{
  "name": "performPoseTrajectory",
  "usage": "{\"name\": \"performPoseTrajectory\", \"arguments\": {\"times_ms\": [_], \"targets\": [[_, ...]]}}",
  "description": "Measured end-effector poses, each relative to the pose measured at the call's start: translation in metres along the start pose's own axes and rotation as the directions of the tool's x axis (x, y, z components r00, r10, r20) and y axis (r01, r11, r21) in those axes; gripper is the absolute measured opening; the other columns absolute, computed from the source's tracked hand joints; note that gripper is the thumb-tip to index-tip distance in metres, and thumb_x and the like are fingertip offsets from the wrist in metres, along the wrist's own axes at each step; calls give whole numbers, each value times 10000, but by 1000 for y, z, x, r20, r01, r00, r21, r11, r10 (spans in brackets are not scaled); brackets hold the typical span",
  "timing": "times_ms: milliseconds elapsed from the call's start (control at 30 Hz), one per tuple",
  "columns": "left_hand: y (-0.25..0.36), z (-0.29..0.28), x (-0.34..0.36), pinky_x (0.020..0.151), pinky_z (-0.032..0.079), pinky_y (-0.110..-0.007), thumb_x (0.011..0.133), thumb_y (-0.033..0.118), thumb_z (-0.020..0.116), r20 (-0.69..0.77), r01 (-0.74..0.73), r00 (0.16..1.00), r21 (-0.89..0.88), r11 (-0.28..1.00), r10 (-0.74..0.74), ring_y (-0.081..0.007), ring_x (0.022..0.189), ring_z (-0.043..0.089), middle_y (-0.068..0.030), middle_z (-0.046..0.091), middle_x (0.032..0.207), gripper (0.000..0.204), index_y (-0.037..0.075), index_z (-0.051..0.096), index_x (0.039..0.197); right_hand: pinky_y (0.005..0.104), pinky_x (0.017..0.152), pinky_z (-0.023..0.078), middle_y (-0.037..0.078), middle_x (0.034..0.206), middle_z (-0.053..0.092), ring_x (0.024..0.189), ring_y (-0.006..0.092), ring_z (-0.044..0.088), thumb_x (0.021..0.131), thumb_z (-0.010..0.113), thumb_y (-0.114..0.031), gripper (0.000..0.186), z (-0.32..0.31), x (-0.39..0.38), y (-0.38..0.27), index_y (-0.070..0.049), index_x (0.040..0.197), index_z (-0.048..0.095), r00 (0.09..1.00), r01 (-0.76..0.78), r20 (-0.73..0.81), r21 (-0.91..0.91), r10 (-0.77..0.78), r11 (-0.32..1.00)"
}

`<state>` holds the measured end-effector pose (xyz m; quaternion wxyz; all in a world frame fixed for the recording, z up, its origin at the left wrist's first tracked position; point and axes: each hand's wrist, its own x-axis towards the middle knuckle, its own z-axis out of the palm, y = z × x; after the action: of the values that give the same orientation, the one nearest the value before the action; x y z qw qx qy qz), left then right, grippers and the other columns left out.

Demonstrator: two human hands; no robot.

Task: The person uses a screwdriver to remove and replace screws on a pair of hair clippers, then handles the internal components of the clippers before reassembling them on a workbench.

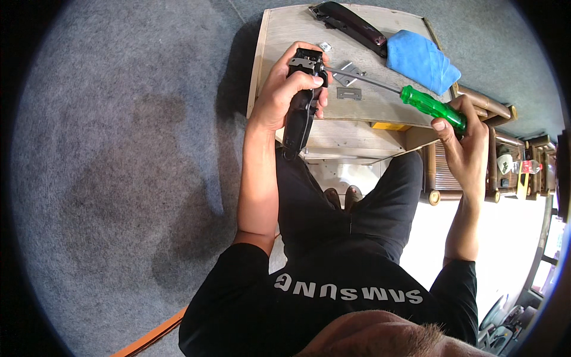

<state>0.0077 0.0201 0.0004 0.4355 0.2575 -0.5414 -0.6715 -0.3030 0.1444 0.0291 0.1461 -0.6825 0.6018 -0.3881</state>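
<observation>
My left hand (278,98) is wrapped round a black hair clipper (299,122), held upright with its head away from me. The thumb presses on the clipper's side below the head. In my right hand (467,143) is a screwdriver (429,107) with a clear green handle, gripped near its butt end. Its long shaft points left, and the tip meets the side of the clipper's head by my left thumb. Beyond the clipper, a metal clipper blade (347,74) and a smaller slotted metal plate (349,93) lie on the small wooden table (282,27).
A second, dark clipper (351,27) lies at the table's far side, beside a folded blue cloth (419,59). A small white piece (325,46) sits near my left fingertips. Under the tabletop, a shelf holds something yellow (389,126). Bamboo furniture (452,160) stands on the right.
</observation>
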Motion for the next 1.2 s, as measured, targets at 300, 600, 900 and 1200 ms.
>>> {"name": "performPoseTrajectory", "arguments": {"times_ms": [300, 600, 900, 1200], "targets": [[1, 2, 1, 548, 594, -353, 829, 137, 618, 24, 12, 1000, 53, 998, -14, -178, 692, 671, -147, 639, 958, 412, 32, 565, 1224, 341, 611, 479, 88, 710, 657, 651, 172, 654, 1017, 706, -414, 420, 7, 15, -4, 4, 1029, 674, 916, 374, -58, -231, -396, 898], [0, 0, 0, 537, 587, -332, 820, 128, 609, 21, 11, 1000, 70, 997, -13, -164, 681, 657, -136, 643, 952, 404, 24, 570, 1208, 364, 614, 506, 105, 799, 713, 713, 186, 702, 933, 816, -245, 316, -17, 24, -35, -16, 1051, 634, 959, 89, 270, 5, -87, 996], [1, 2, 0, 524, 582, -320, 815, 119, 614, 30, 9, 999, 90, 996, -12, -160, 669, 653, -135, 652, 937, 408, 29, 576, 1211, 349, 569, 489, 67, 751, 663, 650, 182, 673, 931, 812, -248, 287, -17, 29, -15, -34, 1043, 656, 930, 338, 260, -335, -259, 879], [1, 3, 0, 518, 575, -311, 823, 105, 612, 52, 2, 999, 89, 996, -7, -150, 661, 650, -129, 649, 932, 385, 31, 575, 1198, 302, 508, 487, 48, 798, 663, 622, 146, 659, 935, 791, -261, 289, 6, 29, -9, -48, 1095, 680, 745, 592, 84, -539, -662, 599]]}}
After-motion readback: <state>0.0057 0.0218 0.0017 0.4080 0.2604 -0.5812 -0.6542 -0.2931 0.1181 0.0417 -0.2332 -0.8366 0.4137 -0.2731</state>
